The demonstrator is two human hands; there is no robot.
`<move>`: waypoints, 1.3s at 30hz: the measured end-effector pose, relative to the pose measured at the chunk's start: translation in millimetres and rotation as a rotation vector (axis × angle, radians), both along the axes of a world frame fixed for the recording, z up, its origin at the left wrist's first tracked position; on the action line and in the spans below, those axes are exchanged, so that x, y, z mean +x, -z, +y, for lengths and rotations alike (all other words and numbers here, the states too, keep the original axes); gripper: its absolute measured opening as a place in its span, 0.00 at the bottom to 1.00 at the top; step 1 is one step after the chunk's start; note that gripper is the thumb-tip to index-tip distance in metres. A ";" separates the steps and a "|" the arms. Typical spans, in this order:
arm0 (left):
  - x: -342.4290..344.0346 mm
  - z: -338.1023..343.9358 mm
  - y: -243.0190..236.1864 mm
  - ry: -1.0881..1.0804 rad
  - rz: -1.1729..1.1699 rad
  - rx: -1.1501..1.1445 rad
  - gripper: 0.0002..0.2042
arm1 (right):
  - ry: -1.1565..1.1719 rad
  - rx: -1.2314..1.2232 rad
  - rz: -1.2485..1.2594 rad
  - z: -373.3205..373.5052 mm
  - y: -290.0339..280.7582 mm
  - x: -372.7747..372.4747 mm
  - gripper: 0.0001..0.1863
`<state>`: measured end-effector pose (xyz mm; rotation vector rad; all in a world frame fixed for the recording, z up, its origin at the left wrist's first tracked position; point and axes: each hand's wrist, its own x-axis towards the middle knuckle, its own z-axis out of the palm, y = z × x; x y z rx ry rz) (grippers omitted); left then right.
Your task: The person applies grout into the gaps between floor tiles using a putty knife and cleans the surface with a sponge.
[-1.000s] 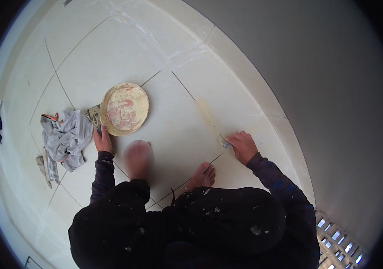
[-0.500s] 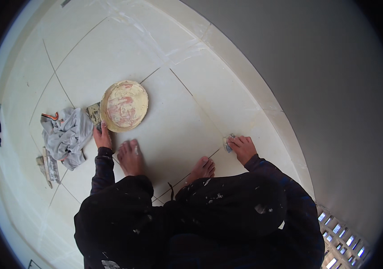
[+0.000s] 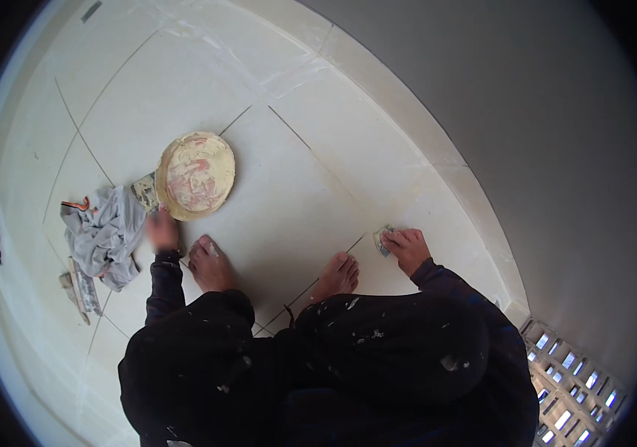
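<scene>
A round basin point(image 3: 197, 175), pale putty smeared over its pinkish inside, stands on the floor in front of my left foot. My left hand point(image 3: 162, 231) is at its near left rim; motion smears the fingers, so their grip is unclear. Beside the rim lies a putty-stained flat blade point(image 3: 144, 194), partly hidden by the basin. On the right, my right hand point(image 3: 406, 248) is closed on a small grey, putty-smeared scraper point(image 3: 384, 240) held against the floor tile. The fingers cover part of the scraper.
A crumpled grey cloth point(image 3: 106, 231) lies left of my left hand, with putty-stained hand tools point(image 3: 82, 289) below it. A grey wall point(image 3: 505, 134) with a low skirting curves along the right. A slotted block screen point(image 3: 575, 384) is at lower right.
The view has shifted slightly. My left hand has drawn back a little from the basin's rim and blurred. My right hand keeps hold of the scraper at nearly the same spot.
</scene>
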<state>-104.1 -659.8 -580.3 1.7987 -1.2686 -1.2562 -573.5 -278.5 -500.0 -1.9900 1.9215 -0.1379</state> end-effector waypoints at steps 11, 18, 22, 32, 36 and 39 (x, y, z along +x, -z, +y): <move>-13.9 -3.9 -7.0 0.022 -0.002 0.005 0.17 | 0.021 -0.413 -0.236 -282.3 24.8 3.9 0.16; -15.1 4.6 -18.7 0.002 0.032 0.034 0.17 | -0.125 -0.293 0.092 -238.3 43.1 15.3 0.18; -8.5 7.2 -12.7 -0.007 0.094 -0.085 0.17 | -0.148 -0.105 0.115 -185.3 18.4 -1.3 0.20; -32.6 0.7 -19.3 0.058 0.062 0.059 0.19 | -0.087 -0.364 -0.021 -371.5 45.4 7.7 0.19; -14.0 -2.6 -19.0 -0.002 0.050 0.011 0.18 | -0.105 -0.389 0.060 -319.5 61.7 34.5 0.19; -10.3 5.7 -20.4 0.045 0.068 -0.046 0.19 | -0.209 -0.227 0.086 -269.1 39.4 23.7 0.19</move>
